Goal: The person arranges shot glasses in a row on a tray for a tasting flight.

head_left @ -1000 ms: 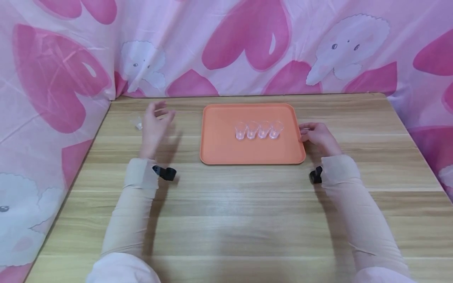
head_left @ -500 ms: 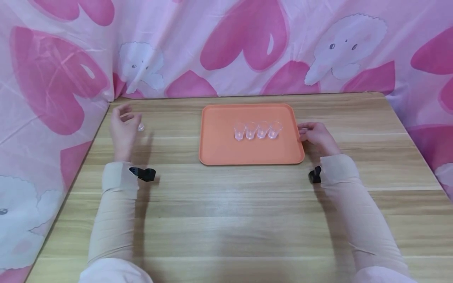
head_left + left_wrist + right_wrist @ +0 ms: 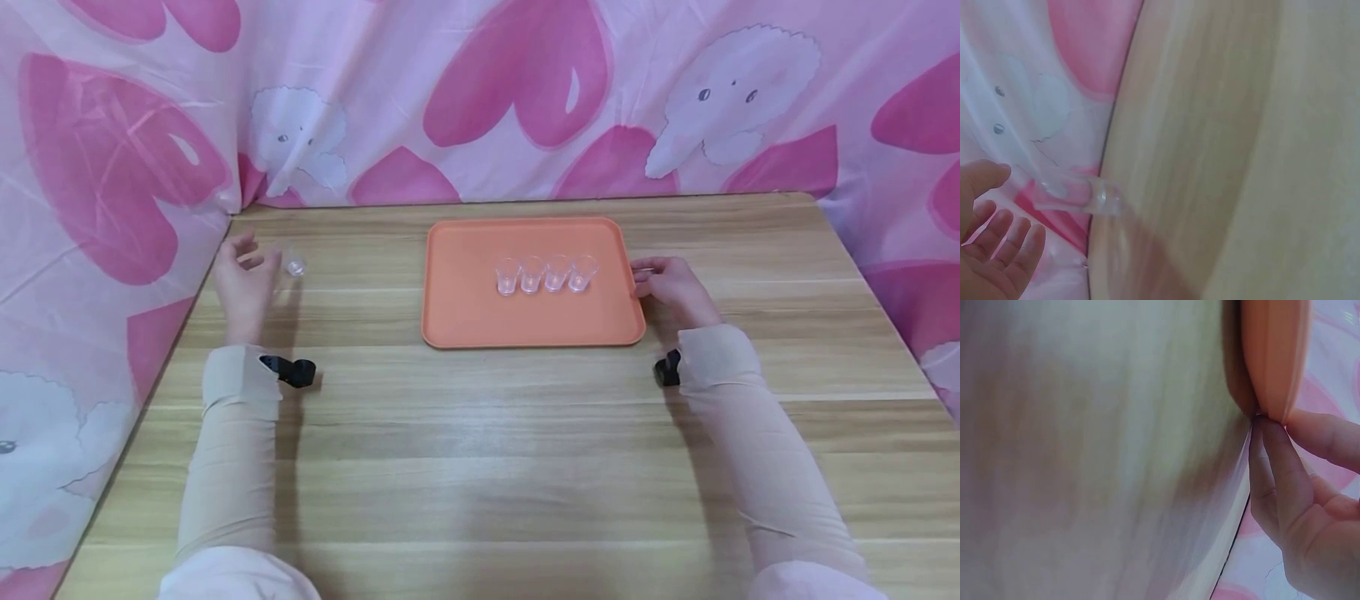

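Beside a small clear plastic cup (image 3: 295, 265) at the table's far left, my left hand (image 3: 246, 279) hovers with loosely bent fingers. In the left wrist view that cup (image 3: 1102, 197) stands apart from the fingers, and nothing is in the hand (image 3: 994, 250). An orange tray (image 3: 465, 321) lies at the back middle and carries several clear cups (image 3: 556, 275) in a row. My right hand (image 3: 678, 287) pinches the tray's right edge. Seen from the right wrist, thumb and fingers of that hand (image 3: 1319, 519) meet on either side of the tray rim (image 3: 1275, 356).
The wooden table (image 3: 480, 467) extends in front of the tray. A pink curtain (image 3: 525, 100) with hearts and cartoon figures hangs along the back and both sides. Each wrist carries a black camera mount (image 3: 292, 371).
My left hand has moved left, past the lone cup, to its left side. The right hand keeps its place at the tray's edge, and the cups on the tray stay put.
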`<state>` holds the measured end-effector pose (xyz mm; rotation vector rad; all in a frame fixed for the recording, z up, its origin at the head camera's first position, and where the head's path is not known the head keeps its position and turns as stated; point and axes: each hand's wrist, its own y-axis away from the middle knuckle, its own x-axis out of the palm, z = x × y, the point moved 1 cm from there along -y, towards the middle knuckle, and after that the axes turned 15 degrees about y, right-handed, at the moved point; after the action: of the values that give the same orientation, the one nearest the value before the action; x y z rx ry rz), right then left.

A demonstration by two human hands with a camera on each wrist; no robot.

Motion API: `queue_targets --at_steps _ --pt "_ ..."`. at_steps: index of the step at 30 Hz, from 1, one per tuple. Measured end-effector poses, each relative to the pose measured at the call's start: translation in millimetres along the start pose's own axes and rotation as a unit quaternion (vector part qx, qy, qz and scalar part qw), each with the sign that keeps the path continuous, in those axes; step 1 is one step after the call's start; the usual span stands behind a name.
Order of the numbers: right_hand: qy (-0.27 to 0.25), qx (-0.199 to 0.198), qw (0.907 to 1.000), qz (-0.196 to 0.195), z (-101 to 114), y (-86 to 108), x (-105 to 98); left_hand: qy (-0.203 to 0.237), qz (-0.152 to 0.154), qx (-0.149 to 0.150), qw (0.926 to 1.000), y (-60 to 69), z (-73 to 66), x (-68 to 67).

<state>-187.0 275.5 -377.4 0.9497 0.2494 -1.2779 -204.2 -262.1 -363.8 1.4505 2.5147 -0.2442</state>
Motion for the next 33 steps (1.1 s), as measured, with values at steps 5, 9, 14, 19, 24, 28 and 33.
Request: queue_targets --at_steps 5,9,14,19,24,28,33 --pt "0.003 0.0 1.0 0.0 0 0.3 0 -0.018 0.029 -0.031 0.9989 -3.1 10.2 -1.2" --pt "0.003 0.001 1.0 0.002 1 0.9 0 -0.026 0.05 -0.064 0.9963 -4.4 14.3 -0.3" --pt "0.0 0.007 1.0 0.006 3 1.2 1 -0.023 0.066 -0.083 0.9941 -5.4 14.6 0.6" --pt "-0.004 0.011 0.9999 0.003 2 0.1 1 -0.024 0.066 -0.078 0.9944 -8.3 15.8 3.3" --pt "-0.004 0.012 0.9999 -0.001 1 -1.3 2 -0.016 0.061 -0.082 0.9946 -9.3 16.8 5.9" --pt "-0.004 0.008 1.0 -0.002 0 -1.2 2 -0.011 0.058 -0.075 0.9955 -10.0 17.3 8.8" --pt "-0.006 0.002 1.0 -0.004 0 -1.2 1 -0.001 0.051 -0.064 0.9966 -11.5 18.7 11.5"
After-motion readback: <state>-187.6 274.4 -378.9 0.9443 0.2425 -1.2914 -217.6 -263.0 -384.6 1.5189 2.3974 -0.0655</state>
